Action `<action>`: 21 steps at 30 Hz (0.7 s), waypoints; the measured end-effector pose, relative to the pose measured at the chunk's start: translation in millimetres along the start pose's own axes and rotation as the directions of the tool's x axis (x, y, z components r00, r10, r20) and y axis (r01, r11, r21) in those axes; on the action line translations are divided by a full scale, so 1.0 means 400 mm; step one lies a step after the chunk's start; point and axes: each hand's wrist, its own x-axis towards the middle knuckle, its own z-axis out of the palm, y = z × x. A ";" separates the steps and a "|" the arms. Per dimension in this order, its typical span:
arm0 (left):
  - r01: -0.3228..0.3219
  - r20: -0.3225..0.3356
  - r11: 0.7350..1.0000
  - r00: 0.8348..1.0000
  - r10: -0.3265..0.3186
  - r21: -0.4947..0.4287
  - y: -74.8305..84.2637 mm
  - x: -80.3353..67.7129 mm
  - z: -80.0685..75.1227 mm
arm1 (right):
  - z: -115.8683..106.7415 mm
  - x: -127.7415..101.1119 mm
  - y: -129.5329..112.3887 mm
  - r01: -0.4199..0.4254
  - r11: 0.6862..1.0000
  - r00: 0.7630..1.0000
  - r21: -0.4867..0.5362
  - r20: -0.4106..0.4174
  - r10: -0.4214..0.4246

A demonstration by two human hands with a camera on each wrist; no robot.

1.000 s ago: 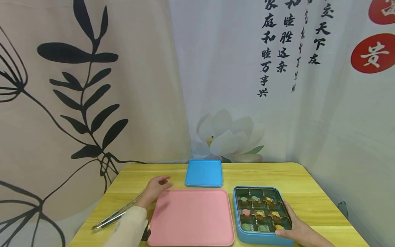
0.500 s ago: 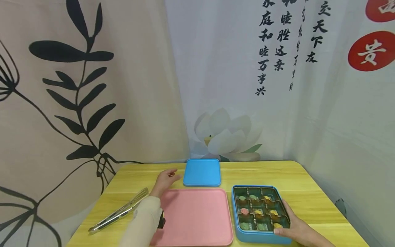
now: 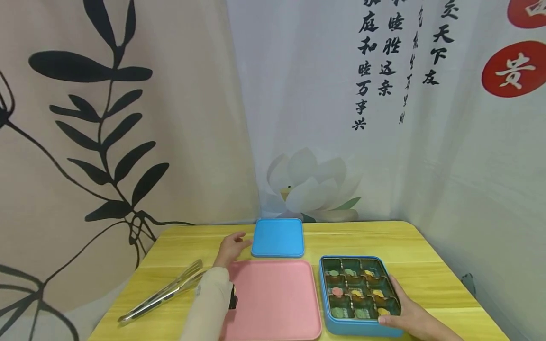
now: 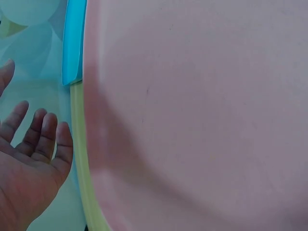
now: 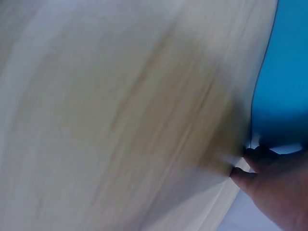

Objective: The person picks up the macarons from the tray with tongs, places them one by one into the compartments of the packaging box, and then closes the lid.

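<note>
The left hand (image 3: 230,247) reaches forward with its fingers straight and spread, holding nothing; its fingertips are at the left edge of the blue lid (image 3: 277,237), touching it or very nearly so. In the left wrist view that hand (image 4: 30,166) shows an open palm beside the pink tray (image 4: 202,115), so it reads as arriving at the lid rather than gripping it. The right hand (image 3: 411,318) grips the near right corner of the blue compartment box (image 3: 360,295), thumb on the rim and fingers along the outer wall, which I judge is meant to steady the box. The right wrist view only shows fingertips (image 5: 260,161) curled against a blue wall (image 5: 284,72) over blurred wood.

The box sits just right of the pink tray, almost touching it. It is a shallow square tin or plastic case with rounded corners, divided into nine dark cells in three rows, each holding a small round piece in green, yellow or pink (what they are is too small to tell). The lid lies flat just behind the tray, the same blue and the same rounded square, matte and smooth. The tray is a wide, flat, soft-looking slab with a low raised rim. Left of the tray lie shiny metal tongs (image 3: 162,294), closed and untouched, on the pale yellow wood-grain table (image 3: 375,237).
</note>
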 end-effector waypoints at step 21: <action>0.050 0.018 0.998 0.999 -0.049 -0.036 -0.029 0.039 0.057 | -0.008 0.003 0.011 -0.005 0.995 0.999 0.098 0.042 0.001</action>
